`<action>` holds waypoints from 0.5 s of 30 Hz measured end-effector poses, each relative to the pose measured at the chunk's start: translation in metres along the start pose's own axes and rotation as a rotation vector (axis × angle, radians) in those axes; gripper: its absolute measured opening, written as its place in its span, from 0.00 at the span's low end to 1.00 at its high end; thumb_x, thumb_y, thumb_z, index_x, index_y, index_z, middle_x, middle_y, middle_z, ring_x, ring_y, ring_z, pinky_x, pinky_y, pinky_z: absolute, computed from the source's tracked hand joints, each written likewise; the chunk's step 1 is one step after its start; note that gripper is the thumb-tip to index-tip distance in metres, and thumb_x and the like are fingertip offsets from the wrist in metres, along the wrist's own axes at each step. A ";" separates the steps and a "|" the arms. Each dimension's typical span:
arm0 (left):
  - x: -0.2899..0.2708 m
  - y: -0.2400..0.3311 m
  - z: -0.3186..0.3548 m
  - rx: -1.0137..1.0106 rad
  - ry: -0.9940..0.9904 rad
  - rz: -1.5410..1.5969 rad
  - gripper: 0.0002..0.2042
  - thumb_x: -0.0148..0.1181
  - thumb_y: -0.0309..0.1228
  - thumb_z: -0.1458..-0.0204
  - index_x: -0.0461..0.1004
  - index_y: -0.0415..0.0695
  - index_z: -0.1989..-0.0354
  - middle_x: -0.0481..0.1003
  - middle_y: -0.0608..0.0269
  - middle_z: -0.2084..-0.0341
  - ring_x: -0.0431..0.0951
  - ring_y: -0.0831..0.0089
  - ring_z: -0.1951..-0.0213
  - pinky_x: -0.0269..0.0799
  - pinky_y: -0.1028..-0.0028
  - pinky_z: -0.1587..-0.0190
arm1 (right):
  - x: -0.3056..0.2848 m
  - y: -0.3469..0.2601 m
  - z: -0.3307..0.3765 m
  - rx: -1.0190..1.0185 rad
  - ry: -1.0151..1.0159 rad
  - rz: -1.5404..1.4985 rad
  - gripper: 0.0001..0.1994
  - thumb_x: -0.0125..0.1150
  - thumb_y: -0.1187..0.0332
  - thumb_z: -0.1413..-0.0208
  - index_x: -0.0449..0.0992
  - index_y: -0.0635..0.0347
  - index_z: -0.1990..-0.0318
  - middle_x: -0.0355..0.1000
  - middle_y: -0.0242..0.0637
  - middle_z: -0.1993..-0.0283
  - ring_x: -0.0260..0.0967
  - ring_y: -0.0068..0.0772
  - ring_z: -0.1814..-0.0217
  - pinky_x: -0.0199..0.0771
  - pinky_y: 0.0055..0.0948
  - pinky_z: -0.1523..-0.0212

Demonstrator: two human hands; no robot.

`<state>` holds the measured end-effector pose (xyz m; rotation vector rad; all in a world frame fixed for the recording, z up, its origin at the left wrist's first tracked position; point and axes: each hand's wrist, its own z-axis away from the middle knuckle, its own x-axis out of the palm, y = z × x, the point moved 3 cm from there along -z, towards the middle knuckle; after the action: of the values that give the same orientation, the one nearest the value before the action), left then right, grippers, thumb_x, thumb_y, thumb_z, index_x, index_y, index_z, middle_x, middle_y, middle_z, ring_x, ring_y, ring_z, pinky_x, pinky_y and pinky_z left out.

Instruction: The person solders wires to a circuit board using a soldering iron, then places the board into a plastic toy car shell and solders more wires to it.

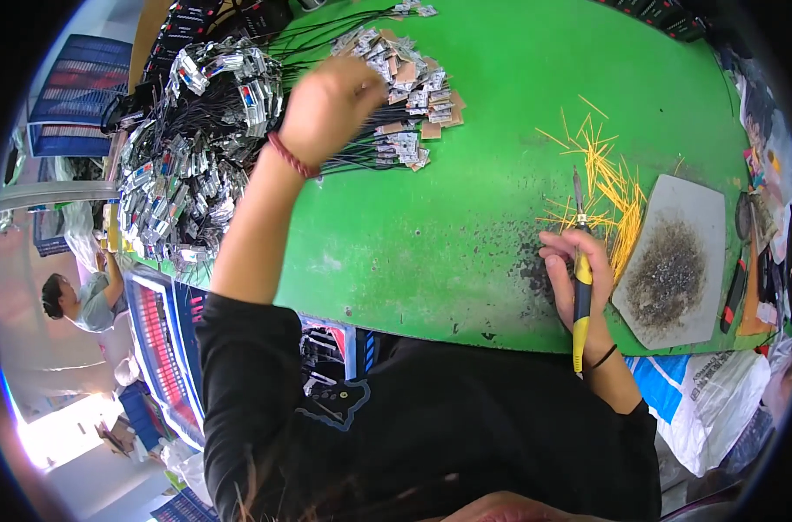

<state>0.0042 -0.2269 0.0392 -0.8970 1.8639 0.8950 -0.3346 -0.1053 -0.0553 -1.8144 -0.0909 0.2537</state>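
Note:
My right hand point(594, 270) holds a yellow-and-black soldering iron point(581, 300), its metal tip pointing away from me over the green table point(431, 235). Just beyond the tip lies a loose heap of thin yellow sticks or wires point(618, 196). My left hand point(335, 100), slightly blurred, is raised over a bunch of black leads with small silvery end pieces point(409, 148). Its fingers are curled in; whatever they may hold cannot be made out. Beside that wrist, at the left, is a large pile of silvery parts on black wires point(183, 174).
A grey board point(705, 209) with dark, burnt-looking residue lies at the right. Tools, including a red-and-black one point(734, 296), lie along the right edge. White plastic bags point(718, 400) hang below that corner. Another person point(91, 300) is off to the left.

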 end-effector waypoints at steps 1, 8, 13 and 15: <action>0.020 0.001 0.014 -0.139 -0.209 0.174 0.05 0.65 0.31 0.55 0.78 0.44 0.72 0.76 0.58 0.69 0.78 0.60 0.67 0.74 0.65 0.64 | 0.000 0.000 0.000 0.024 -0.038 0.037 0.16 0.56 0.78 0.43 0.64 0.62 0.47 0.75 0.47 0.53 0.74 0.31 0.58 0.74 0.28 0.54; 0.056 0.018 0.044 -0.302 -0.209 0.056 0.12 0.65 0.30 0.58 0.78 0.45 0.63 0.76 0.60 0.69 0.78 0.61 0.65 0.74 0.66 0.63 | 0.010 0.006 -0.004 -0.024 -0.039 -0.009 0.16 0.60 0.81 0.47 0.69 0.64 0.50 0.77 0.44 0.56 0.77 0.28 0.62 0.77 0.24 0.60; 0.049 0.022 0.049 -0.126 -0.067 0.035 0.12 0.66 0.28 0.59 0.77 0.43 0.64 0.76 0.61 0.69 0.77 0.60 0.62 0.74 0.65 0.61 | 0.005 0.002 -0.001 -0.036 -0.104 0.045 0.16 0.56 0.80 0.43 0.65 0.64 0.47 0.75 0.48 0.55 0.76 0.30 0.60 0.77 0.27 0.58; 0.041 0.034 0.054 0.091 0.114 0.012 0.14 0.67 0.25 0.61 0.76 0.42 0.62 0.77 0.60 0.69 0.78 0.61 0.63 0.73 0.65 0.59 | 0.004 0.001 0.000 -0.050 -0.116 0.054 0.16 0.56 0.80 0.44 0.65 0.65 0.47 0.75 0.48 0.55 0.76 0.30 0.60 0.77 0.26 0.59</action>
<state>-0.0193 -0.1743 -0.0099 -0.8986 1.9930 0.7734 -0.3304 -0.1045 -0.0572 -1.8529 -0.1310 0.3983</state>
